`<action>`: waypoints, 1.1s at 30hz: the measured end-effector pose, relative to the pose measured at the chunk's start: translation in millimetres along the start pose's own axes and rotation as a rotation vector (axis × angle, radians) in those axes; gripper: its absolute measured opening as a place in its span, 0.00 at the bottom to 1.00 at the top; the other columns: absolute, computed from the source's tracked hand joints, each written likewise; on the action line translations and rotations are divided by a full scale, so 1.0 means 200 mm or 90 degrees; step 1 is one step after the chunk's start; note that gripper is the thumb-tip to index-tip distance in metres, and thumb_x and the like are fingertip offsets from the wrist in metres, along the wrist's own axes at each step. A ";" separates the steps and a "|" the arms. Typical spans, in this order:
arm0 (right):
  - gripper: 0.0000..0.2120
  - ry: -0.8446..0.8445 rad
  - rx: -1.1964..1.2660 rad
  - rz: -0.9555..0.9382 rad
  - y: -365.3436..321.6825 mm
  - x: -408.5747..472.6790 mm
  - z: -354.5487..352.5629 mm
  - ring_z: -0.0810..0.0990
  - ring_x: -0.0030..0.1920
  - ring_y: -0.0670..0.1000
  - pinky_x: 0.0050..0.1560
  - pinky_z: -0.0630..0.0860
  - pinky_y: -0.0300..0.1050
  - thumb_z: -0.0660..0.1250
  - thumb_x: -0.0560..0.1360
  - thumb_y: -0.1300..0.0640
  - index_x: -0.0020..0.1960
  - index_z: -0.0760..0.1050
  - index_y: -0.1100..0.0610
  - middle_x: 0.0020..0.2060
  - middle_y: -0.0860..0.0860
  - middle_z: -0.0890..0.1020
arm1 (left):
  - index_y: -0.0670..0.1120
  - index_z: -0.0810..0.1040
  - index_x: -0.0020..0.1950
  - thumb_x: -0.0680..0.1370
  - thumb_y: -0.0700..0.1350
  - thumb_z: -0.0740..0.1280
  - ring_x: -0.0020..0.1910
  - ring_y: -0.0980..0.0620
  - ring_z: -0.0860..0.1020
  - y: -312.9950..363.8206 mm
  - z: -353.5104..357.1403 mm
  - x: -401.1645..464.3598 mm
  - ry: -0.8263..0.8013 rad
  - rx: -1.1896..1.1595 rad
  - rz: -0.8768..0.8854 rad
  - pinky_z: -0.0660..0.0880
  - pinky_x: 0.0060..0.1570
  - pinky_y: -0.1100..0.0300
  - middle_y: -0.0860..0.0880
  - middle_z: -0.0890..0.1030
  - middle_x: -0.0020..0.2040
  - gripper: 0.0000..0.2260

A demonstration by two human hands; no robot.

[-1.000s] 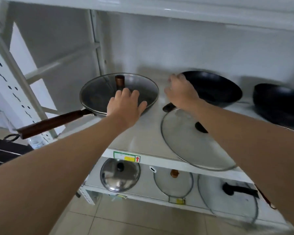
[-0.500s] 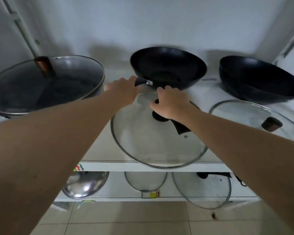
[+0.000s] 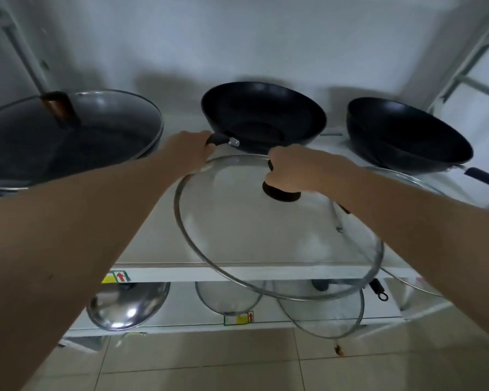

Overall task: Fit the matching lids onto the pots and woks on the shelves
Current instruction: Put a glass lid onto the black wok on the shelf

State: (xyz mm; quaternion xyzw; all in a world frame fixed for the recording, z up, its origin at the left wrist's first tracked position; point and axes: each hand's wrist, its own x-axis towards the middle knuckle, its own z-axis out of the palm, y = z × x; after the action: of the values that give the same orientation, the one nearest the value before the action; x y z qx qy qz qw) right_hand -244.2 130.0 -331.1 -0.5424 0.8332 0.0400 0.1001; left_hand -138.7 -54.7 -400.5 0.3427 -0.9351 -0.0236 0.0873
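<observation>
Head-camera view, looking down along a person's two bare forearms toward a white metal shelf unit (image 3: 266, 269). The left hand (image 3: 189, 148) has its fingers curled round the black handle (image 3: 217, 139) of the middle wok (image 3: 263, 115), an open black wok standing on the upper shelf. The right hand (image 3: 297, 172) is closed tightly round the black knob (image 3: 281, 194) of a large glass lid (image 3: 266, 241); the fingers wrap the knob from above, so only its base shows. This lid is tilted, its far rim close to the near side of the middle wok and its near rim jutting past the front edge of the shelf. Whether that near rim touches the shelf I cannot tell.

To the left on the same shelf stands a dark wok (image 3: 141, 148) already covered by a glass lid with a brown knob (image 3: 58, 105). To the right stands a third black wok (image 3: 407, 136), uncovered, its dark handle (image 3: 484, 179) pointing right. Just in front of it lies another glass lid (image 3: 401, 176), mostly hidden behind the right forearm.

On the lower shelf (image 3: 266, 324), from left to right, sit a shiny steel lid (image 3: 127, 306), a small glass lid (image 3: 229, 300) and a larger glass lid (image 3: 322, 317), whose near rim hangs over the shelf's front edge. Small stickers with red arrows (image 3: 116, 277) mark the front edges of both shelves. Below is a pale tiled floor (image 3: 209, 362).
</observation>
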 end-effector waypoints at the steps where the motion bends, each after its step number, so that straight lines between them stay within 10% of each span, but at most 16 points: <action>1: 0.08 -0.010 -0.015 0.008 0.03 -0.06 -0.03 0.70 0.32 0.49 0.30 0.64 0.41 0.58 0.78 0.59 0.41 0.65 0.57 0.35 0.53 0.72 | 0.40 0.70 0.58 0.83 0.47 0.52 0.36 0.45 0.70 -0.01 -0.02 -0.02 -0.024 -0.020 0.004 0.63 0.32 0.55 0.43 0.73 0.38 0.13; 19: 0.11 0.094 0.107 0.147 0.13 0.01 -0.31 0.70 0.30 0.52 0.27 0.63 0.39 0.64 0.73 0.63 0.35 0.65 0.61 0.32 0.56 0.72 | 0.52 0.69 0.68 0.81 0.51 0.58 0.40 0.41 0.81 -0.18 -0.14 -0.49 -0.074 -0.039 0.029 0.78 0.43 0.51 0.43 0.82 0.42 0.16; 29: 0.16 0.122 0.059 0.095 0.08 0.44 -0.30 0.74 0.49 0.58 0.45 0.69 0.46 0.63 0.77 0.59 0.63 0.70 0.63 0.54 0.60 0.75 | 0.42 0.67 0.69 0.77 0.43 0.67 0.51 0.40 0.80 -0.02 -0.05 -0.20 -0.125 -0.085 -0.150 0.78 0.54 0.48 0.43 0.74 0.63 0.22; 33: 0.13 0.165 -0.012 0.090 0.10 0.54 -0.24 0.73 0.45 0.57 0.44 0.68 0.48 0.63 0.77 0.59 0.60 0.71 0.62 0.41 0.54 0.72 | 0.47 0.65 0.66 0.78 0.52 0.58 0.40 0.41 0.83 0.00 -0.01 -0.14 -0.087 -0.243 -0.233 0.80 0.48 0.45 0.42 0.81 0.51 0.19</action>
State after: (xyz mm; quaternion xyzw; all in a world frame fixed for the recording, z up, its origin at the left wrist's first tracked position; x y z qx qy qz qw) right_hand -311.3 33.5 -306.8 -0.4838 0.8749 -0.0153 -0.0166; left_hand -116.6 -37.2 -403.0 0.4811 -0.8399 -0.2376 0.0812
